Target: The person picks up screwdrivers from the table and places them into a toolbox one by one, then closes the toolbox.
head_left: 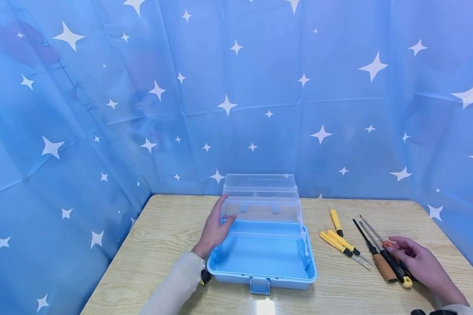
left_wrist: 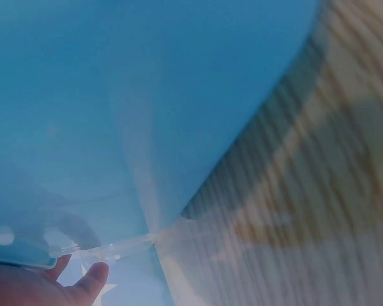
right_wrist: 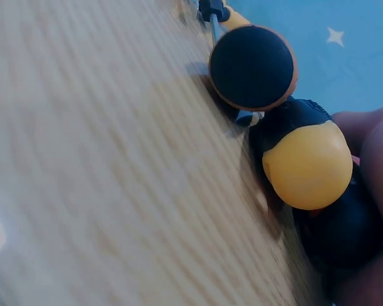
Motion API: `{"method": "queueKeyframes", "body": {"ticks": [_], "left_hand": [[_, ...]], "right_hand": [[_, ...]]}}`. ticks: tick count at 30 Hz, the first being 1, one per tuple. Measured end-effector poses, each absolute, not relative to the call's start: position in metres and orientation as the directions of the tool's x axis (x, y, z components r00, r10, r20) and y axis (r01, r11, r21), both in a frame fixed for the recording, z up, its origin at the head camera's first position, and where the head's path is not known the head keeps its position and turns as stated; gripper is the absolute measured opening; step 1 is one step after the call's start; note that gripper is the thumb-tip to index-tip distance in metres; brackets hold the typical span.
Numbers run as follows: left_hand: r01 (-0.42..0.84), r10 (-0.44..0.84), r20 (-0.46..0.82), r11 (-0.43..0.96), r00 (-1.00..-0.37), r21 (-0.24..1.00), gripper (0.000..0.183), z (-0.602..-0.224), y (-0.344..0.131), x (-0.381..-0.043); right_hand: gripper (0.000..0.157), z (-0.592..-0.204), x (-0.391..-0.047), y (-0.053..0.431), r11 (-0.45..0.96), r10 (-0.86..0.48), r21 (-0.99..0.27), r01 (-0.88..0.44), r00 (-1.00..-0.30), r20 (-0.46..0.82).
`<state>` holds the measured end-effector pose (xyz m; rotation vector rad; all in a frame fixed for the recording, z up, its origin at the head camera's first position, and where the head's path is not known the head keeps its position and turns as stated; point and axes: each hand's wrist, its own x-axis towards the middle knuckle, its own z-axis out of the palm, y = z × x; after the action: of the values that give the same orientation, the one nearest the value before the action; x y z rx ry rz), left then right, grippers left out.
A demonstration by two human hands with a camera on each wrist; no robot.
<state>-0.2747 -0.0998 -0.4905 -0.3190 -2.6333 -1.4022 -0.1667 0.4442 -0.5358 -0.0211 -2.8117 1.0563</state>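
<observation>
A light blue plastic toolbox stands with its clear lid raised at the back. My left hand holds that lid by its left edge, thumb on the inner side. In the left wrist view, the thumb shows below the lid's edge. On the right, my right hand pinches a screwdriver with an orange collar and a black handle, mostly hidden by the hand. Close beside it lie a yellow-ended black screwdriver and a brown-handled one.
Several yellow-handled screwdrivers lie between the toolbox and my right hand. A small black and yellow thing is partly hidden by my left sleeve. A blue star-patterned curtain hangs behind the wooden table.
</observation>
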Motion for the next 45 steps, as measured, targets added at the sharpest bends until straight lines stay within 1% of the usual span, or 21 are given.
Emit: {"method": "queueKeyframes", "body": {"ticks": [11, 18, 24, 28, 35, 38, 41, 45], "left_hand": [[0.251, 0.12, 0.222, 0.532, -0.968, 0.809, 0.063, -0.49, -0.101, -0.275], [0.249, 0.117, 0.222, 0.538, -0.968, 0.805, 0.063, -0.49, -0.102, -0.275], [0.254, 0.128, 0.219, 0.539, -0.967, 0.803, 0.063, -0.49, -0.101, -0.275], [0.259, 0.13, 0.224, 0.538, -0.966, 0.802, 0.063, -0.491, -0.1, -0.275], [0.268, 0.139, 0.23, 0.532, -0.963, 0.803, 0.061, -0.491, -0.101, -0.274], [0.27, 0.142, 0.229, 0.535, -0.963, 0.801, 0.06, -0.491, -0.102, -0.274], [0.278, 0.144, 0.237, 0.535, -0.961, 0.798, 0.06, -0.492, -0.101, -0.274], [0.283, 0.143, 0.244, 0.536, -0.959, 0.796, 0.06, -0.492, -0.101, -0.274]], "right_hand": [[0.044, -0.538, -0.166, 0.442, 0.747, 0.111, -0.664, -0.02, -0.982, 0.155], [0.052, -0.536, -0.168, 0.444, 0.759, 0.165, -0.651, 0.03, -0.975, 0.147], [0.056, -0.534, -0.169, 0.447, 0.738, 0.182, -0.672, 0.065, -0.977, 0.106], [0.057, -0.534, -0.169, 0.448, 0.745, 0.2, -0.661, 0.096, -0.976, 0.083], [0.068, -0.531, -0.172, 0.449, 0.698, 0.239, -0.686, 0.204, -0.97, -0.046], [0.072, -0.529, -0.173, 0.45, 0.701, 0.244, -0.675, 0.23, -0.967, -0.077], [0.07, -0.526, -0.173, 0.451, 0.71, 0.242, -0.666, 0.228, -0.968, -0.073], [0.064, -0.522, -0.173, 0.451, 0.723, 0.242, -0.663, 0.192, -0.97, -0.017]]}}
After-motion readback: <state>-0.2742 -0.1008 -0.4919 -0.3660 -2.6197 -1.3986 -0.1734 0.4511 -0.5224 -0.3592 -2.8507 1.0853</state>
